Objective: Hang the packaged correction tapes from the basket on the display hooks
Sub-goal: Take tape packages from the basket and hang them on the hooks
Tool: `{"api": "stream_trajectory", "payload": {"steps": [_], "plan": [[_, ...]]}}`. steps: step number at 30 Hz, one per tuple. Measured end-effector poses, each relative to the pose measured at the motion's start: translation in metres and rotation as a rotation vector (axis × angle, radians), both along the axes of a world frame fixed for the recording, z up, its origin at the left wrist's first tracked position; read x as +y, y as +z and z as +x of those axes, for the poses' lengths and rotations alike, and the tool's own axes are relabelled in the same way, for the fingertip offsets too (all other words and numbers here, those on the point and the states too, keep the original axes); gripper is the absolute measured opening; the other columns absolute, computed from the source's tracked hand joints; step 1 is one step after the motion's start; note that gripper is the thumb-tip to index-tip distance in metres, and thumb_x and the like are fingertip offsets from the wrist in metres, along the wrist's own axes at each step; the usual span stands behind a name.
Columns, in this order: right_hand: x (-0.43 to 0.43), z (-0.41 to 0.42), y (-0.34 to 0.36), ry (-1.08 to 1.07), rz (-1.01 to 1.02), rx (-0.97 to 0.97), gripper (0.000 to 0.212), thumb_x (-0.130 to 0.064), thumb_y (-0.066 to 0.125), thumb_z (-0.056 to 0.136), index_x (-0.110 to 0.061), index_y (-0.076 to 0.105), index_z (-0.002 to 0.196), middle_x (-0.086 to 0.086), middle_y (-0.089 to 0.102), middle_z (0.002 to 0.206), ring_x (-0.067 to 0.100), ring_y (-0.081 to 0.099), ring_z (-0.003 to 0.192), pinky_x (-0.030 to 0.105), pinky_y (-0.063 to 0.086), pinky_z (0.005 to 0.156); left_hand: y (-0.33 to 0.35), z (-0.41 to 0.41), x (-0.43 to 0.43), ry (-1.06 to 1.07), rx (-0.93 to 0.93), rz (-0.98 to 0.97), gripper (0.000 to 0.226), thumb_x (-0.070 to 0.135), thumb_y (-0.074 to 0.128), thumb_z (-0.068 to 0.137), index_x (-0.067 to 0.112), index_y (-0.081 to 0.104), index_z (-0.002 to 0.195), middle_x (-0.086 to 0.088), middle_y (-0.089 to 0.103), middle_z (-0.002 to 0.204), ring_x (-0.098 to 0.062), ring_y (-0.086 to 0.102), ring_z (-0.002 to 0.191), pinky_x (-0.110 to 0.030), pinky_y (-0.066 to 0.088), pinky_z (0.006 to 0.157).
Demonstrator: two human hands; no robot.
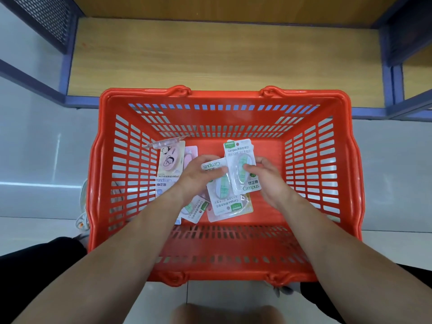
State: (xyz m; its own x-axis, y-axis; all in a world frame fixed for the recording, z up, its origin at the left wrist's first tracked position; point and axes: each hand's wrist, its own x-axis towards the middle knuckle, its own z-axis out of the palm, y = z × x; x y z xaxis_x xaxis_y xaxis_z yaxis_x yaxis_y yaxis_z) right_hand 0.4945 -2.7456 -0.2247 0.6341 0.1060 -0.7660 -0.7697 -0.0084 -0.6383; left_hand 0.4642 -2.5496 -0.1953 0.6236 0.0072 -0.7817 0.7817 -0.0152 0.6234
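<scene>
An orange plastic basket (224, 251) stands on the floor below me, with several packaged correction tapes lying on its bottom. My right hand (266, 178) pinches a green-checked correction tape pack (240, 157), held upright above the others. My left hand (198, 174) grips a second green-checked pack (222, 195), which lies tilted with its print upside down. A pink pack (168, 160) with a cartoon figure lies at the left of the basket, with more packs partly hidden under my left forearm. No display hooks are in view.
A low wooden shelf board (224, 54) in a blue metal frame (67, 66) runs behind the basket. Grey floor tiles (42, 160) surround it. A shoe (83, 220) shows at the basket's left edge, and dark trouser legs sit at the bottom corners.
</scene>
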Motion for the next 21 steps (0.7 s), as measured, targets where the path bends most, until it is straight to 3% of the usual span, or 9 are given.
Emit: {"api": "stream_trajectory", "payload": {"steps": [2,4,9,12,15,18,21], "plan": [[-0.001,0.0,-0.001,-0.033,-0.031,0.003,0.016,-0.007,0.066,0.094,-0.016,0.059,0.104,0.006,0.071,0.099,0.028,0.067,0.092,0.044,0.052,0.081,-0.003,-0.001,0.002,-0.093,0.0,0.057,0.038,0.025,0.085,0.082,0.025,0.064,0.113,-0.006,0.075,0.108,-0.026,0.076,0.093,-0.055,0.063,0.075],[-0.005,0.002,0.0,-0.093,-0.064,0.009,0.016,-0.009,0.066,0.094,-0.016,0.058,0.106,0.01,0.071,0.104,0.031,0.068,0.095,0.05,0.053,0.087,-0.003,-0.001,0.005,-0.09,-0.01,0.113,0.036,0.019,0.084,0.083,0.02,0.063,0.112,-0.007,0.074,0.106,-0.026,0.075,0.09,-0.051,0.064,0.068],[-0.02,0.006,0.007,-0.214,-0.118,-0.019,0.032,-0.012,0.065,0.095,-0.022,0.049,0.121,-0.002,0.067,0.106,0.02,0.068,0.094,0.042,0.054,0.082,-0.004,0.005,0.031,0.174,0.016,0.102,0.041,0.016,0.084,0.082,0.015,0.064,0.117,-0.015,0.074,0.105,-0.038,0.076,0.075,-0.04,0.061,0.055],[-0.023,0.006,0.008,-0.187,-0.133,-0.008,0.014,-0.013,0.063,0.096,-0.022,0.062,0.106,-0.001,0.07,0.098,0.02,0.068,0.087,0.036,0.054,0.076,-0.005,0.011,0.04,0.273,-0.05,0.093,0.039,0.017,0.086,0.08,0.015,0.064,0.111,-0.014,0.073,0.112,-0.029,0.075,0.09,-0.038,0.06,0.073],[-0.02,0.005,0.011,-0.196,-0.138,0.004,0.01,-0.014,0.061,0.097,-0.023,0.06,0.096,-0.002,0.069,0.092,0.016,0.067,0.079,0.032,0.05,0.068,0.001,0.014,0.04,0.37,-0.082,0.005,0.044,0.011,0.082,0.084,0.015,0.059,0.122,-0.005,0.069,0.116,-0.022,0.073,0.09,-0.043,0.059,0.082],[-0.018,0.007,0.013,-0.192,-0.098,0.016,0.007,-0.014,0.059,0.097,-0.02,0.059,0.101,-0.001,0.069,0.091,0.019,0.068,0.078,0.031,0.05,0.064,0.005,0.012,0.039,0.363,-0.071,-0.086,0.043,0.006,0.077,0.088,0.014,0.062,0.128,-0.01,0.068,0.121,-0.024,0.074,0.094,-0.039,0.063,0.078],[-0.012,0.007,0.015,-0.184,-0.051,0.021,0.011,-0.015,0.061,0.097,-0.019,0.056,0.105,0.006,0.07,0.097,0.025,0.07,0.084,0.036,0.054,0.069,0.008,0.008,0.034,0.33,-0.036,-0.187,0.036,0.003,0.07,0.092,0.006,0.065,0.127,-0.016,0.07,0.122,-0.025,0.073,0.098,-0.036,0.063,0.08]]}}
